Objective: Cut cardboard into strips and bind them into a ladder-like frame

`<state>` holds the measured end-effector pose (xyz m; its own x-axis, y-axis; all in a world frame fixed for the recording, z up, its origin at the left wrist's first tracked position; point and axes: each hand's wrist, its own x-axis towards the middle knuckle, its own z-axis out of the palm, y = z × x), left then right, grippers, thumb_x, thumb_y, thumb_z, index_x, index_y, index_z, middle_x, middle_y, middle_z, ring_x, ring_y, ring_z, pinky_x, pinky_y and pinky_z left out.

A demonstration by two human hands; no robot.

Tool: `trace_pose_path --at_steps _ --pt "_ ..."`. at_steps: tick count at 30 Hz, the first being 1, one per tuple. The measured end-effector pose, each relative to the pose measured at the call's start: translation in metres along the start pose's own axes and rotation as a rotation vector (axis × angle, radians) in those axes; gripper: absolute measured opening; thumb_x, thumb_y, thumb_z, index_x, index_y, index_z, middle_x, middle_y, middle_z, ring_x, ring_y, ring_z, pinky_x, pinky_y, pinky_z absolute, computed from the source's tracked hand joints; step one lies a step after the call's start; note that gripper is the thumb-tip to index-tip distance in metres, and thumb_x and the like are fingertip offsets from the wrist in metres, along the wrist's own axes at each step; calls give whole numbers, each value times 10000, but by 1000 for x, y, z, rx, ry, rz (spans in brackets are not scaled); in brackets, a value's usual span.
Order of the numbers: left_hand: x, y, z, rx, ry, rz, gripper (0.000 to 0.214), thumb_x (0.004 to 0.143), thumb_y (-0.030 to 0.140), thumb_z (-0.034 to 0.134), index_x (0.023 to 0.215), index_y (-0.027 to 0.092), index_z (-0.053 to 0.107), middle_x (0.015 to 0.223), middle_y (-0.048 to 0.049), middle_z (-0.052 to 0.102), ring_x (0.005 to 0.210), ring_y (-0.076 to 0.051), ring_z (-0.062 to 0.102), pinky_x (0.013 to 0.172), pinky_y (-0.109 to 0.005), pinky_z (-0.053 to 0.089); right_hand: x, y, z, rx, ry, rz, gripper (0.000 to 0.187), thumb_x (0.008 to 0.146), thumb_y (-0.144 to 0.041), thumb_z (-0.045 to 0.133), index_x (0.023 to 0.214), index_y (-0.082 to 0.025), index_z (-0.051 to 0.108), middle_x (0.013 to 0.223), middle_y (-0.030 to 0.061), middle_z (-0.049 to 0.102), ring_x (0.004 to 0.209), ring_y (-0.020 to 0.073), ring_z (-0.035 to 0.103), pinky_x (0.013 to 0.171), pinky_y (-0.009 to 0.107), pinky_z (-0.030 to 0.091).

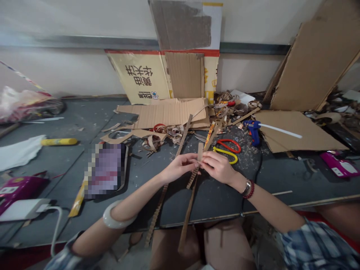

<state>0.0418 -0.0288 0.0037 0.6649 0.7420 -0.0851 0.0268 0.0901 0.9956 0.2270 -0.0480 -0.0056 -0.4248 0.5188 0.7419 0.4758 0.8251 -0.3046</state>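
Cardboard strip [200, 151] between left hand [180, 167], right hand [217, 167]; dark workbench [213, 202], white wall [247, 71].

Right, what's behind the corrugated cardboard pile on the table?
Behind the cardboard pile, a yellow printed board and a brown cardboard sheet lean on the wall. The pile hides their bottom edges, so what they stand on can't be seen.

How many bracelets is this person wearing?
3: a white bangle on the left forearm, and a metal band and a red beaded bracelet on the right wrist.
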Motion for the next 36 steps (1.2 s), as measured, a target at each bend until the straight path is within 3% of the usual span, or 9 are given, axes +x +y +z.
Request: trace_pose_path --at_steps 8,18,27,36 --pt "1 -9 -3 -30 2 67 324 776 187 608 1080 152 502 841 -21 635 753 -112 598 708 -234 470 1 -4 -1 -16 -50 -63 111 840 -129 495 852 -142 605 960 102 614 1034 181 541 897 346 498" --pt "-2 -5 1 -151 3 -118 386 751 210 640 1079 181 439 832 -8 618 777 -142 623 683 -272 518 1 0 3 20 -77 20 123 846 -148 482 826 -169 602 969 83 591 983 168 550 857 325 498" --pt "-1 -3 3 -156 5 -171 476 716 180 668 1119 172 416 834 -14 606 757 -135 616 673 -282 530 2 2 4 92 -143 124 129 842 -180 502 903 -171 615 1048 82 584 1002 168 548 879 328 481" --pt "-1 -1 2 -104 -47 -189 253 768 283 621 940 113 549 682 1 610 652 -112 605 684 -282 529 -1 3 5 45 -115 128 157 869 -181 467 870 -169 624 957 68 627 877 148 602 783 285 518"
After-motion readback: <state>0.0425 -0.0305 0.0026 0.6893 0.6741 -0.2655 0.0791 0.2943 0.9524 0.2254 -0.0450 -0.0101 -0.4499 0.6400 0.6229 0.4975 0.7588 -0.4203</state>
